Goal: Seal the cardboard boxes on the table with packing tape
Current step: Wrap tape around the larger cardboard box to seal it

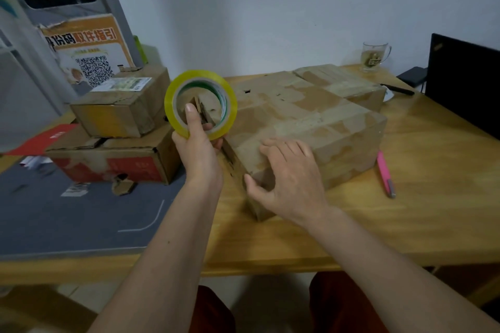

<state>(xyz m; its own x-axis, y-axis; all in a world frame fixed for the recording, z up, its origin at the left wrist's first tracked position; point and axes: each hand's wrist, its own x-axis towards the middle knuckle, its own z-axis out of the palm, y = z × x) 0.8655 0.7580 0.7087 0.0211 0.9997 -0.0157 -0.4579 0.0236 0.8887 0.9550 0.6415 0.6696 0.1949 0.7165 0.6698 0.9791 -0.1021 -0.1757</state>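
- The box (311, 127) in hand lay near the middle of the counter (433, 184), with its near corner turned toward the person, probably so the end seam could be reached.
- A second box (341, 81) sat just behind it, touching or nearly so; its top showed patches of old tape.
- The left hand (198, 149) held the tape roll (200, 104) upright above the box's left end, thumb through the core and fingers curled on the rim. That grip would let the roll turn as tape was pulled off.
- I could not see a loose tape end, so I could not tell whether a strip was started.
- The right hand (286, 178) rested on the near corner, fingers spread flat on top and thumb down the side, holding nothing. It seemed to steady the box and keep the flap down.
- Two more boxes were stacked at the left: a small box (119, 108) on a red box (113, 162), likely waiting their turn.
- A pink knife (386, 173) lay on the counter just right of the box, within reach for cutting tape.
- A mug (374, 55) and a laptop (465, 81) stood at the far right, well apart from the work.
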